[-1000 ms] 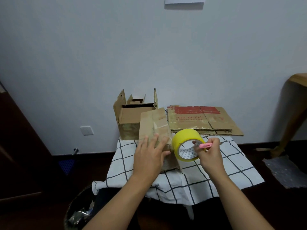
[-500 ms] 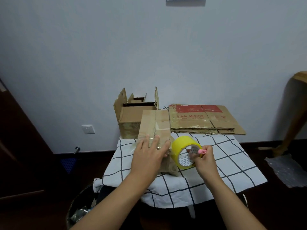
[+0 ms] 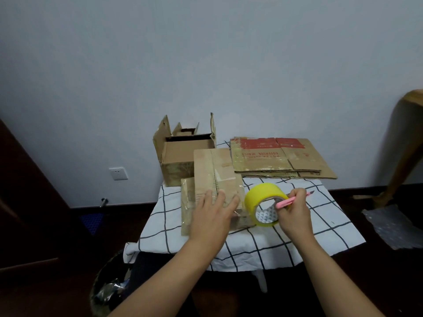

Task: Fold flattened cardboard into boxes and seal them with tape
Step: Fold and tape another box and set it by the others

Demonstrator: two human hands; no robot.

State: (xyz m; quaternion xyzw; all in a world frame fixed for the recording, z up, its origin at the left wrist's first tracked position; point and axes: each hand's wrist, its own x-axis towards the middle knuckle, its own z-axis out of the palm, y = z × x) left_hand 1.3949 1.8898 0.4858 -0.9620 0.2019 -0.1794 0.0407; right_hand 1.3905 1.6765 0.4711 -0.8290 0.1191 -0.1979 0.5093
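Cardboard box (image 3: pixel 214 179) under left hand (image 3: pixel 214 216), near middle of tabletop (image 3: pixel 320 220): fingers straight, pressing flat on taped top. Right hand (image 3: pixel 294 210) clamped on yellow tape roll (image 3: pixel 263 203), pink utility knife (image 3: pixel 289 201) pinched in same hand. Step in hand, by my judgement: sealing seam; next move calls for cutting strip free at box's near edge. Farther out: open box (image 3: pixel 183 154) behind, flattened cardboard stack (image 3: pixel 279 159) at right. Strip from roll to box hard to make out; knife blade too small to tell.
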